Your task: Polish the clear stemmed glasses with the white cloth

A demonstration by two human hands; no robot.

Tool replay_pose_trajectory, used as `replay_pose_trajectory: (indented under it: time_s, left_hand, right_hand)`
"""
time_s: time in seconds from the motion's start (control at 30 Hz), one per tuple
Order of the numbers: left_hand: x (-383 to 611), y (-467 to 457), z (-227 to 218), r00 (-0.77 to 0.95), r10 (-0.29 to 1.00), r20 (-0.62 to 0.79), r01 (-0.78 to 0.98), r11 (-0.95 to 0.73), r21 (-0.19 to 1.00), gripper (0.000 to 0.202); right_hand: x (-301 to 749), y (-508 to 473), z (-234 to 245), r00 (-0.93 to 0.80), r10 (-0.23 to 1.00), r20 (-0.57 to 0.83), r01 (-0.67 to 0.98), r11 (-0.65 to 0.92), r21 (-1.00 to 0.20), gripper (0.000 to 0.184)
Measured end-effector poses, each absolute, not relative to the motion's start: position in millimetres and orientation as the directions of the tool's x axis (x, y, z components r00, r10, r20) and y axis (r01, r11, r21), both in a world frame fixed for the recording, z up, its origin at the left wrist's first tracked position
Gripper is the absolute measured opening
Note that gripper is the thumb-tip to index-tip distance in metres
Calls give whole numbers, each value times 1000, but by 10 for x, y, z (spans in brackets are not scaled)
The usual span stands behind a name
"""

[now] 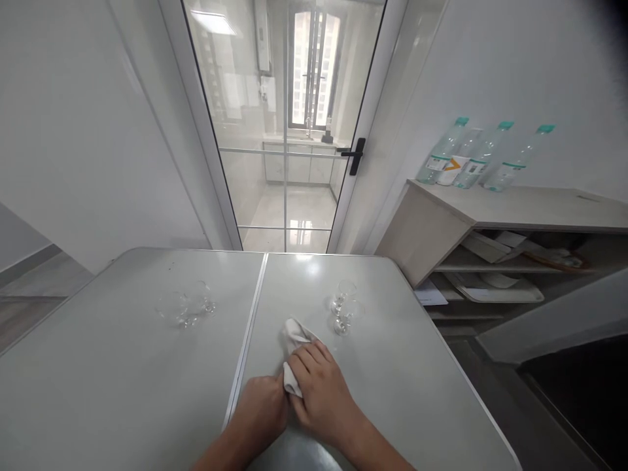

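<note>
My right hand (321,389) is closed around a white cloth (296,332), with part of the cloth sticking out beyond the fingers and a fold below them. Pressed up against it, my left hand (262,409) forms a fist at the cloth's left side. Whatever the left fingers grip is hidden, and I cannot tell whether the cloth wraps anything. Just beyond the right hand, two small clear stemmed glasses (342,325) stand close together on the table. More clear glasses (189,320) are farther off, on the table's left half.
The grey table (122,379) has a metal strip (250,320) across it. Behind it is a glass door (284,196) with a black handle (357,156). At right, a shelf unit (441,222) carries several plastic bottles (478,163) on top and papers and a tray (505,291) inside.
</note>
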State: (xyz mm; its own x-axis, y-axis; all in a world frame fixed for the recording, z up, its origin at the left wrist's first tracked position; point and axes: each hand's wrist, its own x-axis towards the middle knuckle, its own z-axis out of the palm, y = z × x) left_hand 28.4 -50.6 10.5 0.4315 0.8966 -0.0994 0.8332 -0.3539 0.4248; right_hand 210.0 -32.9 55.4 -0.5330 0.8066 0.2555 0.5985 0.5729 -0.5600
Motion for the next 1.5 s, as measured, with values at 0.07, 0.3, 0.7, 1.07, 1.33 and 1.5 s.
replay_pose_trajectory:
  time_s: [0.07, 0.3, 0.7, 1.07, 1.33, 1.5]
  left_hand:
    - [235, -507, 88, 516, 853, -78, 825, -470, 314, 23]
    - [196, -480, 67, 400, 915, 52, 623, -313, 716, 37]
    - [546, -575, 142, 98, 932, -350, -99, 359, 928, 45]
    - [368, -718, 208, 330, 939, 99, 734, -321, 599, 28]
    - [460, -789, 90, 239, 965, 110, 491, -218, 844, 36]
    - [600, -772, 65, 179, 984, 16, 179, -48, 983, 49]
  right_hand:
    - [2140, -247, 565, -474, 869, 142, 625, 446, -641, 10]
    - [2045, -106, 481, -212, 933, -291, -460, -358, -813, 33]
    - [1865, -467, 116, -299, 771, 562, 180, 624, -761, 54]
    - [2105, -265, 549, -212, 961, 177, 309, 238, -921, 17]
    - [1988, -440, 600, -165, 952, -258, -757, -290, -585, 36]
    - [1832, -575, 431, -134, 944, -301, -835, -271, -479, 42]
